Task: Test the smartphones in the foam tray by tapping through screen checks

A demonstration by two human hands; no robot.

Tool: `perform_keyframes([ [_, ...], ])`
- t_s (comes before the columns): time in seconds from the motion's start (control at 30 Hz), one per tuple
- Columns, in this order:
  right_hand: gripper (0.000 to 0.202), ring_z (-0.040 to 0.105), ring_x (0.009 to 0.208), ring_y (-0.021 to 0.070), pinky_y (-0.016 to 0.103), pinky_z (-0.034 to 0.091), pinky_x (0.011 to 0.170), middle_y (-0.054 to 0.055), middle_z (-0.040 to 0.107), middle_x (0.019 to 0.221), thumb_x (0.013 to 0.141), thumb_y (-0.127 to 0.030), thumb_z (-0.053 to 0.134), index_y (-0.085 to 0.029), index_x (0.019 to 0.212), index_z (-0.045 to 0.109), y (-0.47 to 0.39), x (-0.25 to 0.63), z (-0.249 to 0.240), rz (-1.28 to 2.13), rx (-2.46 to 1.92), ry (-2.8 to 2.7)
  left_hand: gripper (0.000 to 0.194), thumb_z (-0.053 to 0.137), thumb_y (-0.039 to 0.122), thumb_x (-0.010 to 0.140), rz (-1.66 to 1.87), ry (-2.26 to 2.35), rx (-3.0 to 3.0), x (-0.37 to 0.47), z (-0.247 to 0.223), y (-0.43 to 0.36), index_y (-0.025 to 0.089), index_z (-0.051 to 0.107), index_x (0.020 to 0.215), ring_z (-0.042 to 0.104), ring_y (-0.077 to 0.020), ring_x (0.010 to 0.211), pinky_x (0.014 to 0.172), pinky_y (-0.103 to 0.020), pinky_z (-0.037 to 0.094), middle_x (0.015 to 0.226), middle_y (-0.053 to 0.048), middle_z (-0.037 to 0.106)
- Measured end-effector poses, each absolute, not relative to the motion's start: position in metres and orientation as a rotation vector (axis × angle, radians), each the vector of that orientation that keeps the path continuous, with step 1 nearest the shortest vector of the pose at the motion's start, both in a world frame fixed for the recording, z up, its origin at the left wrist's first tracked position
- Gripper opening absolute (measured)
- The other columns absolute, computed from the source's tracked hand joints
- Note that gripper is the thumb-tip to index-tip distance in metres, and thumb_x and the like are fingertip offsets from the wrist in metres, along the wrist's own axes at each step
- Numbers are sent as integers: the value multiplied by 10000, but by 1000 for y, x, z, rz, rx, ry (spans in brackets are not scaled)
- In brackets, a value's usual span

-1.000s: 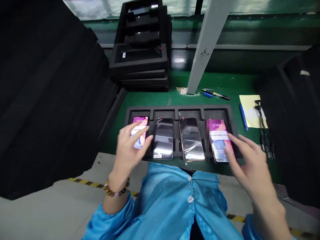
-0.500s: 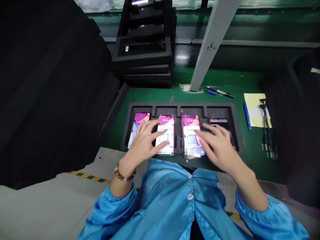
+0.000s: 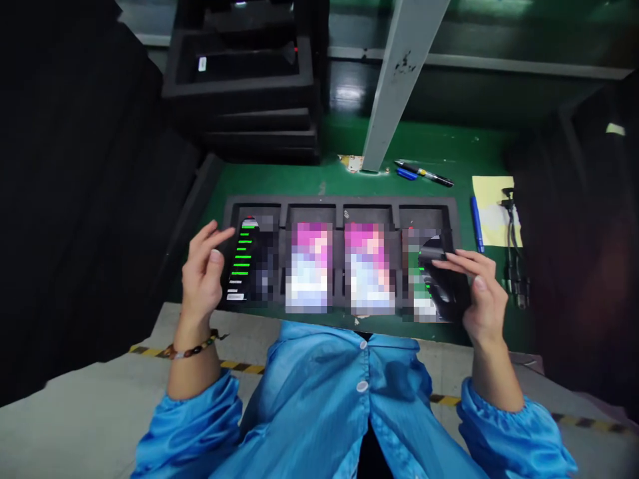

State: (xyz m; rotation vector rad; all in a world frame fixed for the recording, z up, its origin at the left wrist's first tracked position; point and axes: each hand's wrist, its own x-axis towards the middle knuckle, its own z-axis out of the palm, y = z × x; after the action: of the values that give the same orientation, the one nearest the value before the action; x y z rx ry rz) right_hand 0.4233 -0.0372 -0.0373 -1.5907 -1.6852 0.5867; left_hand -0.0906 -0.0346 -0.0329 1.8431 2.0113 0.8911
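Note:
A black foam tray (image 3: 369,201) lies on the green table, a smartphone in each compartment. The leftmost phone (image 3: 241,259) shows a dark screen with green bars. Beside that phone's left edge is my left hand (image 3: 202,273), holding nothing, index finger stretched toward the screen. My right hand (image 3: 483,296) is open over the right edge of the rightmost phone (image 3: 434,283), fingertips at its dark screen; I cannot tell if they touch. Two phones between, the left-middle phone (image 3: 308,273) and the right-middle phone (image 3: 370,273), have bright pink and white screens, partly blurred.
Stacked black foam trays (image 3: 239,96) stand at the back left. A grey post (image 3: 399,80) rises behind the tray. Pens (image 3: 434,176), a yellow paper (image 3: 492,186), a blue pen (image 3: 478,224) and black cables (image 3: 512,253) lie to the right. Dark stacks flank both sides.
My hands have moved apart, from over the middle phones to the outer ones. The leftmost phone's screen changed from a pink wallpaper to dark with green bars. The view has shifted slightly.

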Motion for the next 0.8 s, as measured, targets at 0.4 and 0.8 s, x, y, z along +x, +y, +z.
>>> perform_keyframes([
  [0.4,582,465,1573,329,583,379,1308,96,688,1538,1146,-503,293,-255,1491,691,-11,426,-12,593,-1619,-1963,343,614,555,1017,534,1624,2146,-35,12,-29,398,881,1163,499,-352,1561,1380,-650,242,1712,-6,520],
  [0.8,533,451,1586,332,646,334,1329,99,650,1553,1152,-534,349,-311,1493,693,-10,433,-24,712,-1617,-1890,376,615,523,1061,454,1610,2218,-21,5,-17,332,832,1301,501,-384,1537,1309,-672,340,1691,-86,535],
])
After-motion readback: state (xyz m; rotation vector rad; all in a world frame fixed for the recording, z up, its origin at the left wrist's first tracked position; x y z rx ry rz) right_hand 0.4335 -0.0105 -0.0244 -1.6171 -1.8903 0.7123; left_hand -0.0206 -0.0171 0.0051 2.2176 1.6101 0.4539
